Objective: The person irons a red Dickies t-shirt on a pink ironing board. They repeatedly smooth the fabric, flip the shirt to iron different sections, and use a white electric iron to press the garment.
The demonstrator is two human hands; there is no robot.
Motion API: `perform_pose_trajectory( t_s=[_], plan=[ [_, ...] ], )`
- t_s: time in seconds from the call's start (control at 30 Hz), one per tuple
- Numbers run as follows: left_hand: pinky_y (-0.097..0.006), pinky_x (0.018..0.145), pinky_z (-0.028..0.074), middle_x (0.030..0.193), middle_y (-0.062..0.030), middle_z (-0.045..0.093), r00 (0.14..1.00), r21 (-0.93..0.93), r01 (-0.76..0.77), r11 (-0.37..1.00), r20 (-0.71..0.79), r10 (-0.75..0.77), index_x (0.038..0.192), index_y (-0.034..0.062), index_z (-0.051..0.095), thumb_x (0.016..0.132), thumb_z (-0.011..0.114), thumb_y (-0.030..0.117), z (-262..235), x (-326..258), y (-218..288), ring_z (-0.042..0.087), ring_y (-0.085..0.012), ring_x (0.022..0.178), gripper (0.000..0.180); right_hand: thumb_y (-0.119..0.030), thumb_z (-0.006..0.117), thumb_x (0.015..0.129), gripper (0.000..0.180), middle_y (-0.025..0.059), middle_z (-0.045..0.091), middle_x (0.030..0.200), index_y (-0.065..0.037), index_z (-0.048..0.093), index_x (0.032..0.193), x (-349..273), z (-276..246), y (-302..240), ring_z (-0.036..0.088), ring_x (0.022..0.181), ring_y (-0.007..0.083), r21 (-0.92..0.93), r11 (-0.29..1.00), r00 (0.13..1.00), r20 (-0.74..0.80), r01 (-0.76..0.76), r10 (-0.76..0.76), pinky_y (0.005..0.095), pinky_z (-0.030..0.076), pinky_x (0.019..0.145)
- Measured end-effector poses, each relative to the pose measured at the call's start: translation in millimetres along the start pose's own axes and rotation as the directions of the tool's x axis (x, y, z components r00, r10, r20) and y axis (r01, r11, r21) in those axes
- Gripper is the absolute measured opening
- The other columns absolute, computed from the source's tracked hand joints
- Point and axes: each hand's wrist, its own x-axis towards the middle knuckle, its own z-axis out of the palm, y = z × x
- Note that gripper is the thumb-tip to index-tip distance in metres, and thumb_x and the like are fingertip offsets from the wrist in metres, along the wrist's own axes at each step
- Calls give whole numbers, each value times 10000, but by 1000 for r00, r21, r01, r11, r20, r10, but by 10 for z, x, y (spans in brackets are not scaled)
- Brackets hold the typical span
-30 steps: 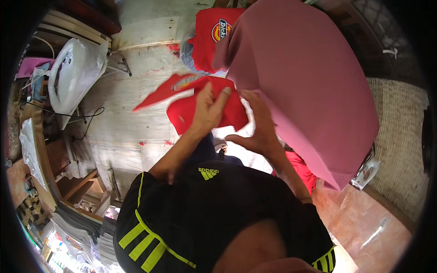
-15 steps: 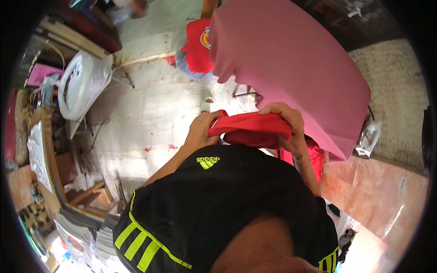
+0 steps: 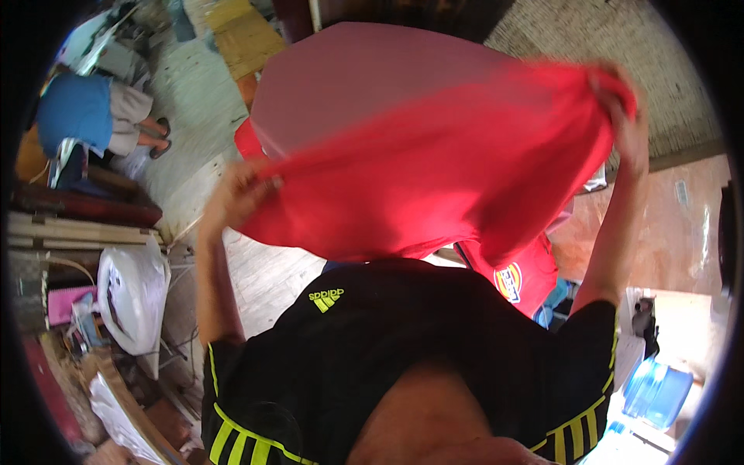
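- While both forearms reach up from the lower part of the frame, a red cloth (image 3: 418, 174) is spread between them across the middle of the frame, its upper right part blurred.
- At centre left, the left grip (image 3: 236, 192) is closed on the cloth's left edge, thumb and fingers pinching it.
- At upper right, the right grip (image 3: 624, 108) is clasped round the cloth's far corner, higher in the frame than the other; its fingers are smeared by blur.
- Between the two, the cloth slants up to the right and sags in soft folds, its lower edge just above the chest of the wearer's black shirt (image 3: 387, 333), which has lime-yellow stripes at the sleeves.
- Behind the cloth, at upper centre, shows a counter (image 3: 349, 81) under a mauve cover; whether the red cloth touches it, I cannot tell.
- Right of centre, below the cloth, hangs or lies another red piece (image 3: 541, 271) bearing a round emblem.
- At left, a white curved object (image 3: 132, 306) sits in clear plastic.
- At upper left, another person (image 3: 74, 112) in a blue top and pale shorts bends over.
- At lower right is a blue water jug (image 3: 659, 391).
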Motion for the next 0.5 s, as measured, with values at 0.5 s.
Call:
perform_pose_trajectory(
  t_s=[0.5],
  plan=[
    [-464,961,414,1258,-124,583,944,574,-149,805,-161,289,1189,116,661,847,707,228,605,1358,-1032,528,-310,1187,363,-91,706,839,238,141,669,1040,-47,676,1071,-951,2060,1576,638,1005,349,-268,923,955,35,-275,295,409,513,877]
  ],
)
